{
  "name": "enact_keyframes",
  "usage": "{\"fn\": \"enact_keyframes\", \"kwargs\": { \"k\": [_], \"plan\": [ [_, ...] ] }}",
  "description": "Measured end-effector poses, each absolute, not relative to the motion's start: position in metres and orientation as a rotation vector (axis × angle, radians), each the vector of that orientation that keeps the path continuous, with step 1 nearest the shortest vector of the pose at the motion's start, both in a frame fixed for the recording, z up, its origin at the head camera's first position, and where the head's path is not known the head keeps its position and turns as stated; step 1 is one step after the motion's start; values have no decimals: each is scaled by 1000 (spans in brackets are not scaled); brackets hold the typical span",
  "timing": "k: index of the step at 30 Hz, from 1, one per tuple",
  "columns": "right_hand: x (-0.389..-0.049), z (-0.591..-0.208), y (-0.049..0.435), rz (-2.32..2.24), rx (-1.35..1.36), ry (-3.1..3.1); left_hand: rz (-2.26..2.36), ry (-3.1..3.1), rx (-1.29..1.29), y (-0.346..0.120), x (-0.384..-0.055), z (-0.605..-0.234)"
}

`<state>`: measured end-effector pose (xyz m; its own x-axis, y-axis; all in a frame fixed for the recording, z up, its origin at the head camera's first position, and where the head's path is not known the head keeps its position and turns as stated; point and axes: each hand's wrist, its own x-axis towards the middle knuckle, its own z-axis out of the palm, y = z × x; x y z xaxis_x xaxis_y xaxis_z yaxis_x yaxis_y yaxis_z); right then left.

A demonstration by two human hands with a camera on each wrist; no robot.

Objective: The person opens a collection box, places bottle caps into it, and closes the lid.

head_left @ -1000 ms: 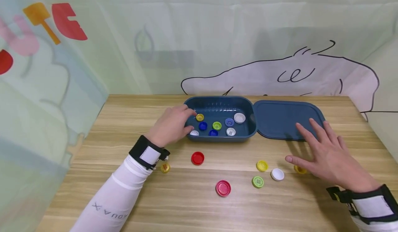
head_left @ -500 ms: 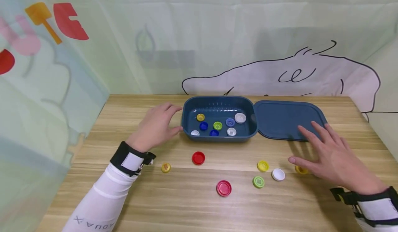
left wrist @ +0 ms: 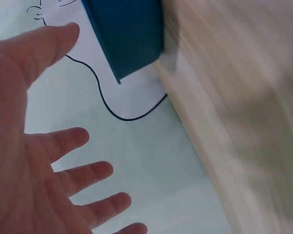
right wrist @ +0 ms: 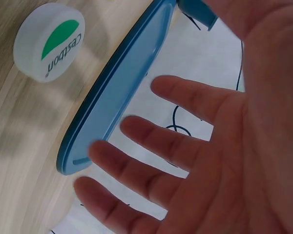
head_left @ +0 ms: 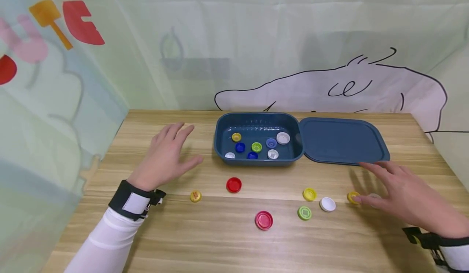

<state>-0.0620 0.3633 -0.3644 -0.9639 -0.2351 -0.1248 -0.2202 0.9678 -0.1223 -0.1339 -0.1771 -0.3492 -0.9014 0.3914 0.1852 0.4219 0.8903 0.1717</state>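
Observation:
My left hand [head_left: 163, 157] hovers left of the dark blue box [head_left: 258, 163], fingers spread and holding nothing. In the left wrist view its palm and fingers [left wrist: 83, 178] lie apart from the box's corner [left wrist: 129, 39]. My right hand [head_left: 417, 197], also holding nothing, hangs above a white bottle cap [head_left: 374, 195] and beside a yellow cap [head_left: 353, 197]; its thumb tip overlaps the yellow cap's edge in the head view, and contact cannot be told. The right wrist view shows a white cap with a green mark [right wrist: 49, 41], apart from the straight fingers. Several caps lie inside the box.
The blue lid [head_left: 340, 140] lies against the box's right side. Loose on the wooden table are red caps [head_left: 233, 185] [head_left: 264, 220], a gold cap [head_left: 196, 196], a yellow cap [head_left: 309, 194], a green cap [head_left: 304, 212] and a white cap [head_left: 327, 204]. A printed curtain [head_left: 264, 41] stands behind.
My left hand has drawn out of the box and moved left, its fingers spreading. The right hand has shifted right and toward me, off the lid, uncovering part of a white cap.

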Motion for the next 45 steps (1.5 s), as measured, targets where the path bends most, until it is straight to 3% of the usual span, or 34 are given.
{"fn": "enact_keyframes", "kwargs": {
  "k": [32,45],
  "plan": [
    [-57,-385,375,-253,-406,2743,-194,-3100,-382,-198,-110,-392],
    [-91,-332,335,-207,-609,2920,-205,-3084,-396,-198,-109,-390]
  ]
}}
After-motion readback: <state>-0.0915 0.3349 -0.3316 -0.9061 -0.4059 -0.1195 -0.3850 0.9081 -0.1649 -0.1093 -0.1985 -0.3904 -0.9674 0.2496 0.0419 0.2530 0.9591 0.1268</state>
